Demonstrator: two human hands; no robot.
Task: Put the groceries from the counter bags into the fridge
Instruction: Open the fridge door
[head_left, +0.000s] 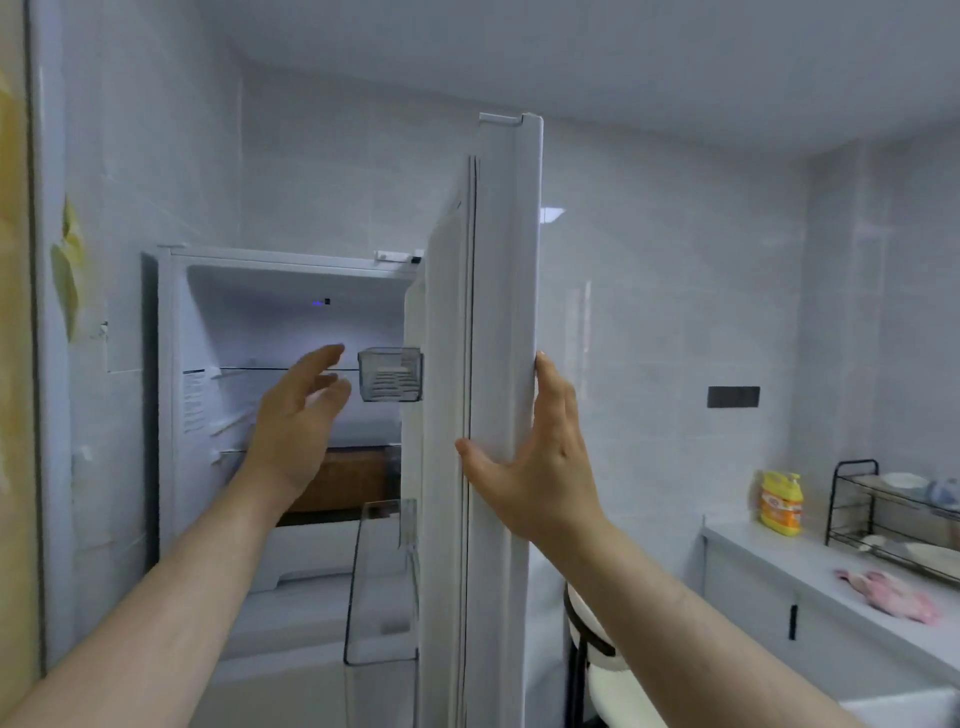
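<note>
**Step in hand: access to the fridge**

1. The fridge (176, 415) stands with its upper compartment exposed. The fridge door (498, 312) is swung out toward the camera and is seen nearly edge-on.
2. The right hand (540, 467) lies against the free edge of the door. Its fingers are straight and run up the outer corner, and the thumb is spread apart onto the inner seal side. It presses and steadies the door rather than wrapping it.
3. The left hand (298, 426) is raised in front of the compartment with its fingers apart and relaxed. It carries nothing and touches nothing visible.
4. Inside, a glass shelf (249, 370) appears bare where it is visible. A small door bin (389, 374) hangs at shelf level and a larger clear door bin (382, 582) sits lower.

**Location of the task items**

No groceries and no bags are in view. The table (779, 571) at the right shows only a yellow bottle (781, 503), a dish rack (852, 499) and a pink cloth (891, 595). The bags are judged to lie outside the frame.

**Progress and next move**

Loading appears not yet begun or is between items. The next move calls for leaving the door standing wide enough to stay put, turning to the bags, and taking an item. Risk: the door may drift closed once released.
</note>
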